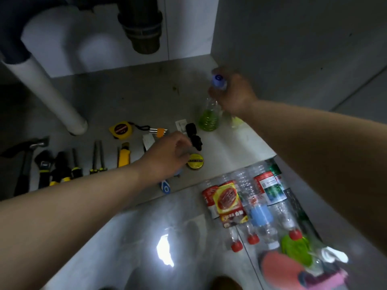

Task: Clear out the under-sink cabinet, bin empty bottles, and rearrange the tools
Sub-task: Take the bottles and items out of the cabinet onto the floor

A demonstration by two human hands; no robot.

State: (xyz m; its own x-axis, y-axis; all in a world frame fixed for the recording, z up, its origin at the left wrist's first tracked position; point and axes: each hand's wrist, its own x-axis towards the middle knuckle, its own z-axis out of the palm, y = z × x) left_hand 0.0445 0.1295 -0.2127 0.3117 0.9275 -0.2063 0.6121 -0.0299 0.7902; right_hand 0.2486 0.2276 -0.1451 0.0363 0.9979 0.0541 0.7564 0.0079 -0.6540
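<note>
Gripping the green-liquid bottle (209,118) just under its blue cap with the right hand (236,95), fingers wrapped tight round the neck, over at the back right of the cabinet floor (125,97). Standing or just lifted? Cannot tell.

Reaching in with the left hand (167,158), fingers curled toward a black plastic fitting (193,136), just beside a yellow tape roll (195,161). Pinching it or only nearing it? Too blurred to say.

Looking well along, by the lie of things: hammer (27,162), wrench (44,164), pliers (60,166), screwdrivers (97,158) and utility knife (124,155) laid in a neat row on the left, tape measure (121,130) behind.

Clear red-capped bottles (251,195) heaped on the tiled floor just outside the cabinet, probably empties, not binned yet, no bin in view.

Left to do, seemingly: placing the small bits, judging the green bottle, binning the heap.

Hard to read: a blue-and-white thing (165,187) half under the left wrist, and smeared pink and green clutter (293,260) at bottom right. Drain pipe (142,24) cut off at the top.
</note>
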